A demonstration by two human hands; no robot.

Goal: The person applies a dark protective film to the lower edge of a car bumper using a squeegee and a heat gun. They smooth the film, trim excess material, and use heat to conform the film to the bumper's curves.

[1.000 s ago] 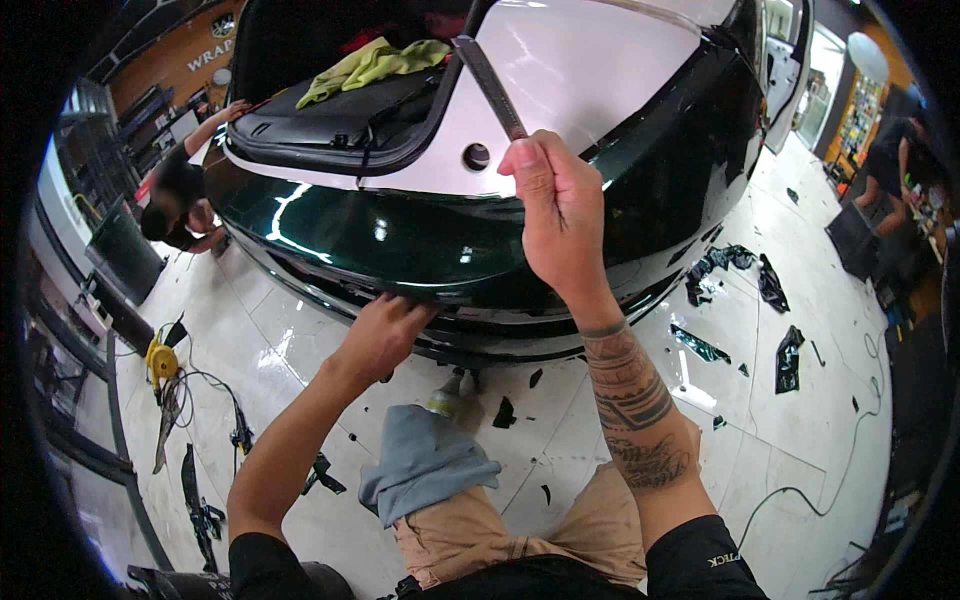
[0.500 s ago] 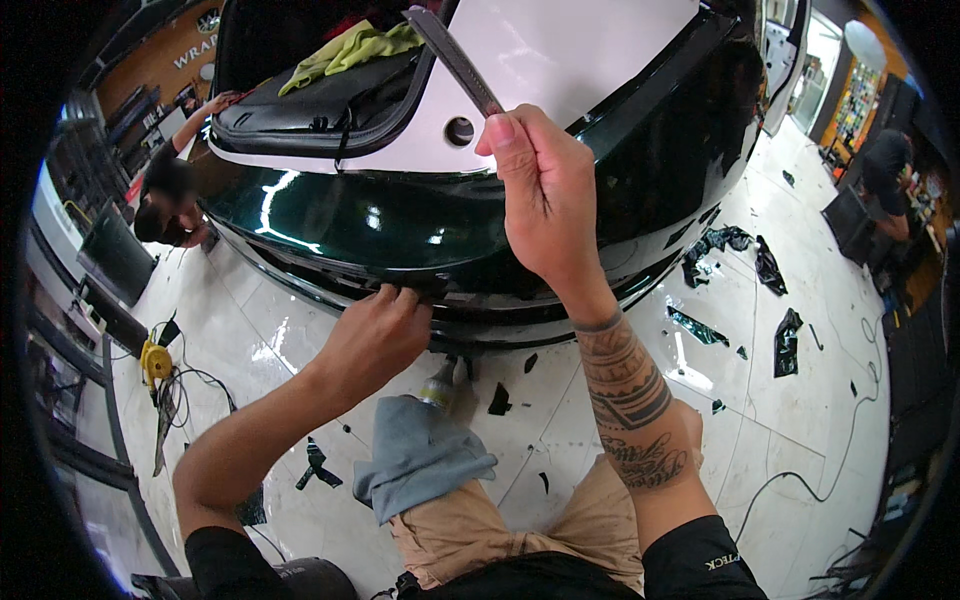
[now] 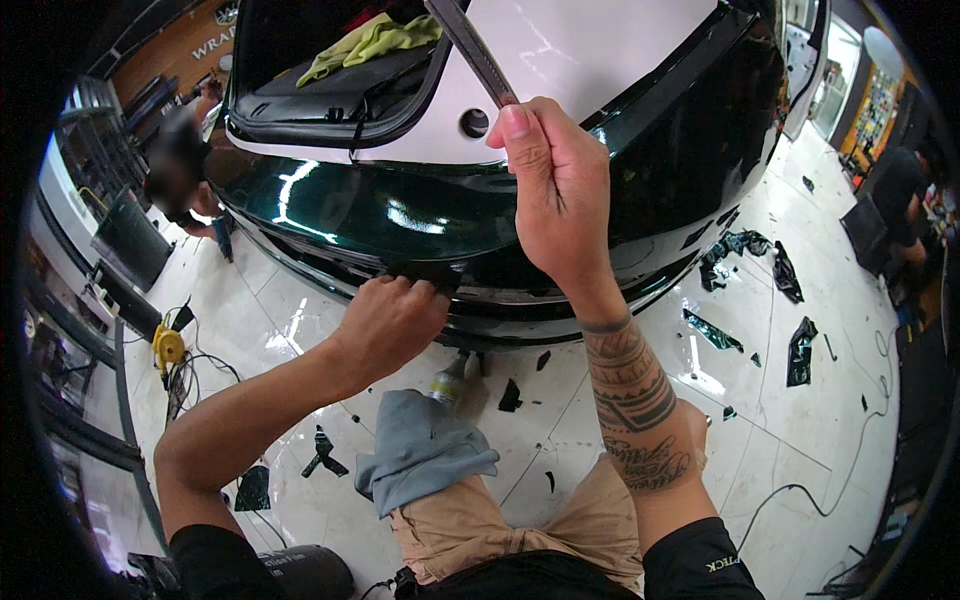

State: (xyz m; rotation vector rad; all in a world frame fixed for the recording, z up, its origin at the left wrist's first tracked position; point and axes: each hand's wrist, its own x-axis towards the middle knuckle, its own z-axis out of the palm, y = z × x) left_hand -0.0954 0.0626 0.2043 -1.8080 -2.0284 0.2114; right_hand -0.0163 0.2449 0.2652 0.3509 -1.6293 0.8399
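Note:
My right hand point(image 3: 562, 190) is raised in front of the car's tail, closed around a slim dark metal utility knife point(image 3: 472, 50). The knife slants up and left past the top edge of the picture; its blade cannot be made out. Lower and to the left, my left hand point(image 3: 393, 322) has its fingers curled against the lower bumper, pinching the edge of a dark green-black film point(image 3: 432, 270). Behind both hands curves the glossy dark green bumper point(image 3: 350, 215), beneath a white body panel point(image 3: 590, 45) with a round hole.
A green cloth point(image 3: 370, 45) lies in the open trunk. Another person point(image 3: 180, 165) crouches at the car's left side. Film scraps point(image 3: 800, 350) and a cable point(image 3: 800, 490) lie on the tiled floor. A spray bottle point(image 3: 447, 385) stands beside the grey cloth point(image 3: 425, 445) over my leg.
The view has shifted slightly, so the car sits a little higher and further right. The person at left has lowered an arm from the trunk edge. My hands keep their grips.

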